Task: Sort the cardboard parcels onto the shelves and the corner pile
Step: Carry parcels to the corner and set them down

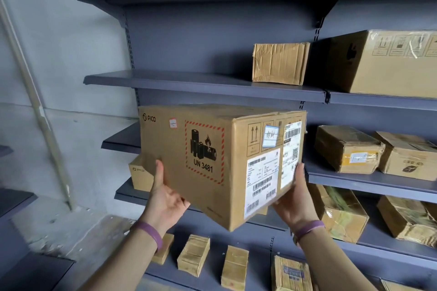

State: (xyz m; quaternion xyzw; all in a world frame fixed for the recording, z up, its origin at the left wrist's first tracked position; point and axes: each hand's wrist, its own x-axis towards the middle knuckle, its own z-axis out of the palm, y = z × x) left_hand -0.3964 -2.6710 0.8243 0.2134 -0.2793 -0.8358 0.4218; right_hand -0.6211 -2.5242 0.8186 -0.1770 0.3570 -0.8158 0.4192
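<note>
Head view: we're holding the PICO box [222, 163] in both hands, in the air in front of the left shelf bay. It rests on nothing.

The left hand [165, 196] grips the lower left of the long face, thumb up the cardboard and fingers hidden under the bottom edge. The right hand [295, 201] grips the lower right of the labelled short end in the same way. Neither hand is free.

Key relation: the box's long axis runs left to right, parallel to the shelf fronts. It is yawed, so the corner between the two faces points at us and dips low. The box's top sits just under the lip of the middle shelf [201, 82], which is bare on its left part and has a crumpled parcel [280, 62] at its right. Behind the box is the next shelf down [118, 139]; how much room it has is hidden. A smaller PICO carton [139, 177] sits one level lower, just beside the left thumb.

Our read: the shelves lie ahead of the hands. We should square up the yaw before pushing in. Neither hand is clearly nearer. Forearms are raised and wrists bent back.
</note>
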